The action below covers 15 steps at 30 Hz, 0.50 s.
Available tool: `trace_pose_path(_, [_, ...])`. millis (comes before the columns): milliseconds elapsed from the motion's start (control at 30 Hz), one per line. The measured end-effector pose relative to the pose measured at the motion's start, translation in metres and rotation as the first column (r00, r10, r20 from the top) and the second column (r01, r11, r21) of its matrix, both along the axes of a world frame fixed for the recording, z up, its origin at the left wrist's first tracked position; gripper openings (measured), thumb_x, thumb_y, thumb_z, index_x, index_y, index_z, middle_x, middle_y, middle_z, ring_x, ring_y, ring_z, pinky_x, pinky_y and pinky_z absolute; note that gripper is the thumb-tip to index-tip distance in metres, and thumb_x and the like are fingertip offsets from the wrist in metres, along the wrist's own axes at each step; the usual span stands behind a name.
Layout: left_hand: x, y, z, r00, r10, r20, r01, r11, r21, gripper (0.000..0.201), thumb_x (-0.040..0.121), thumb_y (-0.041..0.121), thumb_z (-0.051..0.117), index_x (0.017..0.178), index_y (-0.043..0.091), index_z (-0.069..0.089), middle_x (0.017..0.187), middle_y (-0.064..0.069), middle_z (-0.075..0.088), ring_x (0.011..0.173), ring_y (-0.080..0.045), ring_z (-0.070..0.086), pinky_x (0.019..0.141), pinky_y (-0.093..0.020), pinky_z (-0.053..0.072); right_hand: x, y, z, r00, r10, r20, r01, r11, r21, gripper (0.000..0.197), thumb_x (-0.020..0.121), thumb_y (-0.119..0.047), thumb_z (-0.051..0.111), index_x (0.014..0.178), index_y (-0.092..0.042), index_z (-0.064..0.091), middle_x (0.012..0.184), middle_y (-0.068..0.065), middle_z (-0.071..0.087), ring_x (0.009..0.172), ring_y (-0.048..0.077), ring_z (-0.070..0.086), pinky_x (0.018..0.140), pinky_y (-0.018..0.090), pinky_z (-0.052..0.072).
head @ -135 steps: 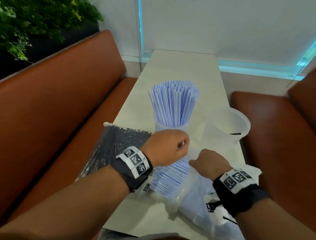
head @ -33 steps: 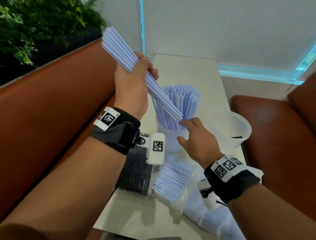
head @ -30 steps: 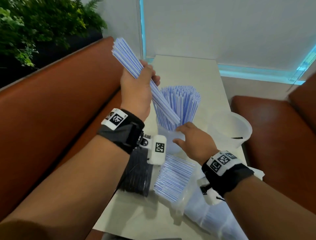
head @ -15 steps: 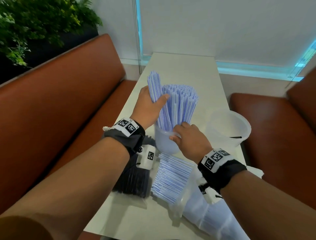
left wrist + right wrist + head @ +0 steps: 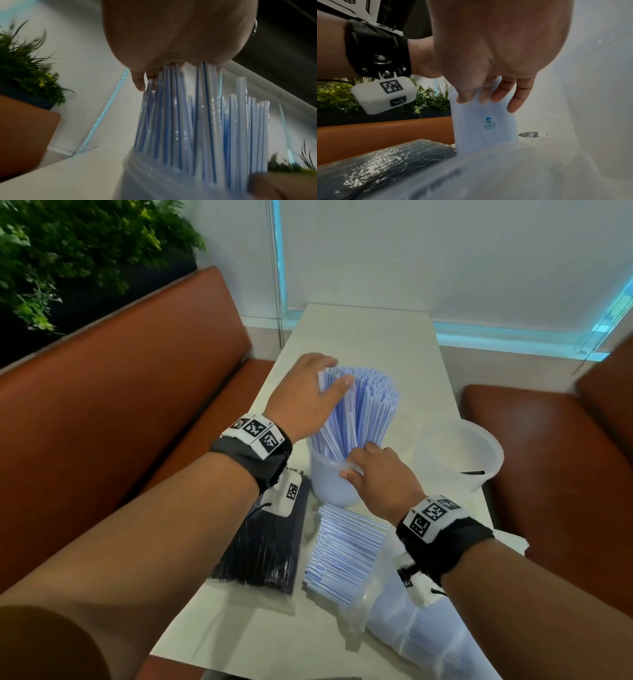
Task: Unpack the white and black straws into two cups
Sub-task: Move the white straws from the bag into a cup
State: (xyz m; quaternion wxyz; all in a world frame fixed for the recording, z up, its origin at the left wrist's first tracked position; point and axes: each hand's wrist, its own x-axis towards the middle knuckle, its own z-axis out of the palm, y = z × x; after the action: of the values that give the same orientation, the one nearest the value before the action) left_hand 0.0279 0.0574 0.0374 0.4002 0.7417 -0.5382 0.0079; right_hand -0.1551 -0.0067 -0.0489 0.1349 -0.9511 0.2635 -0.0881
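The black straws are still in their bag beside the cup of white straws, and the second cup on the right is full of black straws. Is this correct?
Not quite. In the head view the second cup is almost empty, with perhaps one black straw inside. The black straws do lie bagged beside the cup of white straws.

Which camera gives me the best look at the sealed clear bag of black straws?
The head view: the clear bag of black straws lies flat on the white table, near end and both sides visible, far end under the left wrist. The right wrist view shows only a blurred glossy stretch. The left wrist view misses it.
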Motion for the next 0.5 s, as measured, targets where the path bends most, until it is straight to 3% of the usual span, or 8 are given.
trace_pose_path(133, [-0.002,0.008,0.005,0.999,0.013,0.037,-0.007,0.984,-0.177,0.065,0.097,0.062,0.044,0.141,0.014,0.050,0.147,-0.003,0.046,0.135,-0.012,0.042,0.112,-0.024,0.030,0.000,-0.001,-0.001,1.000,0.017,0.011,-0.016,1.000,-0.011,0.029,0.104,-0.042,0.046,0.113,-0.017,0.056,0.112,0.003,0.051,0.088,0.023,0.041,0.075,0.033,0.032])
trace_pose_path(267, [-0.021,0.014,-0.005,0.950,-0.120,0.287,0.068,0.980,0.187,0.074,0.093,0.069,0.040,0.148,0.018,0.044,0.155,-0.005,0.042,0.143,-0.021,0.037,0.120,-0.041,0.021,0.002,-0.002,0.001,1.000,0.026,0.000,-0.026,0.999,-0.021,0.029,0.104,-0.040,0.046,0.117,-0.016,0.057,0.115,0.005,0.053,0.089,0.023,0.042,0.078,0.031,0.029])
trace_pose_path(333, [-0.020,0.020,-0.002,0.969,-0.072,0.237,0.052,0.995,0.090,0.069,0.094,0.064,0.043,0.145,0.018,0.048,0.155,-0.005,0.040,0.143,-0.021,0.035,0.120,-0.041,0.024,0.001,-0.001,0.001,1.000,0.026,0.006,-0.026,0.999,-0.020,0.029,0.104,-0.039,0.047,0.117,-0.016,0.057,0.116,0.005,0.053,0.089,0.023,0.042,0.078,0.031,0.029])
trace_pose_path(433, [-0.023,0.032,-0.006,0.979,-0.003,0.203,0.046,0.977,-0.210,0.066,0.093,0.062,0.050,0.141,0.016,0.050,0.154,-0.008,0.039,0.142,-0.022,0.035,0.118,-0.038,0.029,0.000,-0.001,0.001,0.999,0.051,0.001,-0.051,0.998,-0.040,0.029,0.105,-0.038,0.047,0.119,-0.016,0.058,0.118,0.005,0.055,0.096,0.023,0.048,0.081,0.027,0.026])
trace_pose_path(500, [-0.033,0.040,-0.021,0.971,0.031,0.238,0.031,0.967,-0.253,0.073,0.088,0.062,0.059,0.143,0.015,0.047,0.155,-0.013,0.035,0.143,-0.028,0.034,0.117,-0.045,0.030,0.002,-0.001,0.002,0.999,0.043,0.004,-0.043,0.999,-0.023,0.031,0.105,-0.039,0.047,0.124,-0.017,0.058,0.121,0.005,0.055,0.100,0.022,0.049,0.082,0.026,0.026])
